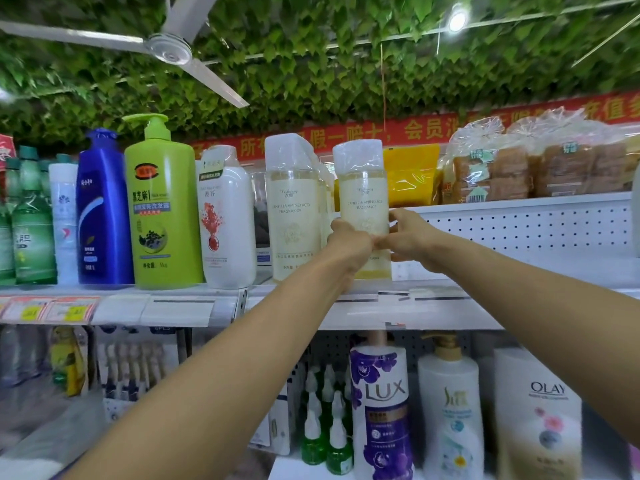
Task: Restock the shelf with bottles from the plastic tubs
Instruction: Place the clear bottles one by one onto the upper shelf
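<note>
2 hands, both mine, close on a pale yellow bottle (363, 206) standing upright on the upper shelf (363, 306) of a shop aisle, my arms stretched out and up toward it. My left hand (349, 245) curls round the bottle's lower left side, fingers wrapped out of sight behind it, while my right hand (410, 237) grips the lower right side, thumb lying across the front of the label and meeting my left hand there. The bottle carries a clear plastic wrap over its cap and the words "Camellia Amino Acid Fragrance"; its base sits at the shelf's front edge, or just above it, I cannot tell which. Just beside it on the left stands a matching bottle (294, 209), also wrapped at the top, with more of the same kind partly hidden behind. Further left along the same shelf stand a white bottle (227, 226) with a red printed design, a lime green pump bottle (162, 209), a blue pump bottle (102, 209) and several green bottles (31, 230) at the frame's edge. Behind my hands a white pegboard panel (526, 226) backs the shelf, and above it sit a yellow packet (410, 178) and bagged bread loaves (512, 164). On the shelf below stand a Lux bottle (381, 407), a white pump bottle (450, 407) and an Olay bottle (540, 417). Overhead, a ceiling fan (166, 46) hangs under green artificial leaves.
</note>
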Available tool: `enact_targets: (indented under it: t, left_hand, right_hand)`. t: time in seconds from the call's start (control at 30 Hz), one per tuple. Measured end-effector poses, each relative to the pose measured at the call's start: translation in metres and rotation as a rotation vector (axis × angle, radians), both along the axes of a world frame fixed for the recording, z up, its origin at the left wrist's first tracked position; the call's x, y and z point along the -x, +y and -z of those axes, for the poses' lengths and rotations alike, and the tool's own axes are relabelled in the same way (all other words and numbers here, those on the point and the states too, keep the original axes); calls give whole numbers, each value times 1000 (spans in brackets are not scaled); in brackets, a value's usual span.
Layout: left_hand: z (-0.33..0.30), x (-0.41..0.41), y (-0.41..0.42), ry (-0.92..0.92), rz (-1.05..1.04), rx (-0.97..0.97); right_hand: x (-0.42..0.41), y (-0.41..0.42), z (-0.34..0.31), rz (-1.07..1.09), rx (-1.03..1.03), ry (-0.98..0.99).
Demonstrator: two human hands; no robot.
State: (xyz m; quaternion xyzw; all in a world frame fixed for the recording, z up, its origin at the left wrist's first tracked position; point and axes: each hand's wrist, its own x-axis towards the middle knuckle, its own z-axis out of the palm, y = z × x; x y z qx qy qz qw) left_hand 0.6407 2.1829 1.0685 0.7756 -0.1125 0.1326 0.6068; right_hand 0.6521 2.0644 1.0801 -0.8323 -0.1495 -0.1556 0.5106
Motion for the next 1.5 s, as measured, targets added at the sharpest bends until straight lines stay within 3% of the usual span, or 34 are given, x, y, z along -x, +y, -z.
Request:
enact_targets:
  t: [0.17, 0.53, 0.7, 0.8, 1.0, 1.1, 1.27, 1.4, 1.5]
  left_hand:
    - [1, -22, -5, 3, -91, -31]
    - [5, -40, -8, -5, -72, 1]
    - [7, -40, -5, -90, -79, -39]
    - [10, -32, -4, -225, -116, -17]
    - [14, 13, -9, -490, -104, 38]
    - [22, 44, -18, -463, -87, 178]
    - [54, 96, -31, -303, 100, 385]
    - [103, 130, -60, -99, 131, 545]
    - [142, 144, -81, 30, 114, 556]
  right_hand:
    - [-9, 5, -2, 26, 17, -4]
    - [-24, 8, -1, 102, 67, 11]
    - [-15, 3, -6, 166, 111, 13]
    - [-3, 1, -3, 200, 100, -68]
    - [39, -12, 13, 326, 135, -423]
    - [65, -27, 29, 323, 112, -560]
    - [107, -45, 60, 300, -147, -706]
    - [144, -76, 107, 245, -185, -574]
    - [163, -100, 141, 214, -194, -441]
